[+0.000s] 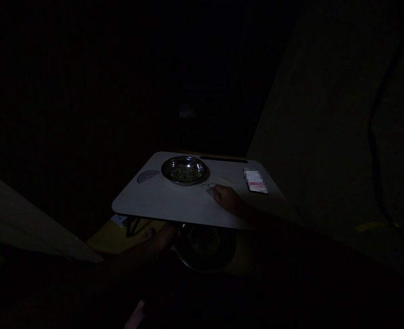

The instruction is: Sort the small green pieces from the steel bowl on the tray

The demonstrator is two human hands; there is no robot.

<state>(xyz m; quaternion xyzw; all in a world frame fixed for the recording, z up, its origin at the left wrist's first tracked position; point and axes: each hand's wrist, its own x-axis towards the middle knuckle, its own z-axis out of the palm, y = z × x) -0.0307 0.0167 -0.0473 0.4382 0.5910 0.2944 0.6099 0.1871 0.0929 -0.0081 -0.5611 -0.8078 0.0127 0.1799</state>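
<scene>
My right hand (228,198) rests low over the white table (174,201), its fingers closed on a small, pale, see-through thing (211,191) whose kind I cannot make out. Just beyond it lie a few small greenish bits (209,184). To the left stands a shiny metal bowl (183,182) with many small pale-green pieces (184,172) inside. Below the table's near edge, my left hand (167,235) is at the left rim of a second, larger metal bowl (188,264) and appears to grip it; its fingers are dim. That bowl also holds small pieces.
A phone (256,181) with a lit screen lies at the table's right side. A semicircular printed mark (147,176) is at its left, and a dark slot (224,159) runs along the back edge. A dark cable (373,146) hangs at right. The surroundings are very dark.
</scene>
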